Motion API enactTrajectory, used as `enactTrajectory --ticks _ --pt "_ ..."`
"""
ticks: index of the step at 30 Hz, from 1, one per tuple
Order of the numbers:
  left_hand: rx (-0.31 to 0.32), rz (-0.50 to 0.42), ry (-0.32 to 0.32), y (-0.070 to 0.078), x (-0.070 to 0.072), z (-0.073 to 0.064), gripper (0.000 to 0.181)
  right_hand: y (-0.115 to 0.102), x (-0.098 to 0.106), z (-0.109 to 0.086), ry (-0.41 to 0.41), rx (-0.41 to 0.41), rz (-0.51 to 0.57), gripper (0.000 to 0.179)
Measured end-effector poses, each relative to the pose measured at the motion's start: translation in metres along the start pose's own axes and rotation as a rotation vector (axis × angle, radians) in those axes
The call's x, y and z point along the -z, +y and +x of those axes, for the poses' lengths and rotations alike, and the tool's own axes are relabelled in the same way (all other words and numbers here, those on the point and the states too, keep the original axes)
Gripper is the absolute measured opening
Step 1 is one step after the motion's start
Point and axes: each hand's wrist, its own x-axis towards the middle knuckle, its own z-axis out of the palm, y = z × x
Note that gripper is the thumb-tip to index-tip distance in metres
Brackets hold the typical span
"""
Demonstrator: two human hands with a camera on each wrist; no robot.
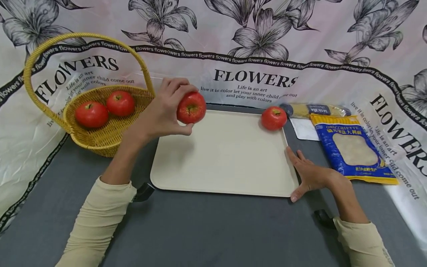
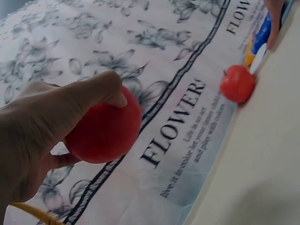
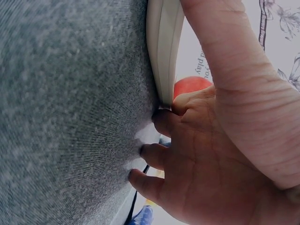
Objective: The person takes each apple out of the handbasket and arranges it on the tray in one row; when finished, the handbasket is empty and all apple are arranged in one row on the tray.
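My left hand (image 1: pixel 165 107) holds a red apple (image 1: pixel 191 107) in the air above the tray's far left part, fingers and thumb around its sides. The left wrist view shows the thumb lying across this apple (image 2: pixel 105 129). A cream rectangular tray (image 1: pixel 220 155) lies flat on the table. Another red apple (image 1: pixel 274 118) sits at the tray's far right corner. At the near right corner, my right hand (image 1: pixel 311 176) touches the tray's edge with its fingers spread. Two more red apples (image 1: pixel 91 114) (image 1: pixel 121 103) lie in the yellow woven basket (image 1: pixel 100 142).
The basket's tall arched handle (image 1: pixel 88 35) rises at the left. Right of the tray lie a blue and yellow pasta bag (image 1: pixel 355 148), a clear packet of pasta (image 1: pixel 315 110) and a white flat piece (image 1: pixel 303 129). A flower-printed sheet (image 1: pixel 186 22) hangs behind the grey tabletop (image 1: pixel 227 230).
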Motion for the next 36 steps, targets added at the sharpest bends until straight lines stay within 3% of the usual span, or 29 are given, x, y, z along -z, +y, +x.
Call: enactTrajectory --ticks 5,10,15,18,22,29,36 --pt "0.006 -0.035 -0.01 0.011 -0.02 0.008 0.081 0.001 0.001 -0.001 -0.006 -0.007 -0.009 0.164" --pt "0.038 -0.102 -0.034 0.016 -0.042 0.027 0.076 0.0 0.002 -0.002 -0.005 -0.003 -0.012 0.164" --pt "0.072 -0.173 -0.14 0.02 -0.067 0.055 0.075 0.001 0.002 -0.005 0.0 -0.004 0.002 0.164" --pt "0.078 -0.165 -0.207 0.022 -0.082 0.073 0.076 0.001 0.003 -0.006 0.005 0.001 0.008 0.165" --pt "0.111 -0.14 -0.238 0.019 -0.098 0.088 0.075 0.001 0.004 -0.003 0.019 0.03 0.006 0.164" --pt "0.153 -0.055 -0.278 0.012 -0.127 0.103 0.07 -0.001 0.005 -0.001 0.01 0.023 -0.003 0.164" --pt "0.238 -0.024 -0.348 0.012 -0.159 0.103 0.072 0.0 0.001 -0.002 0.017 0.023 -0.002 0.164"
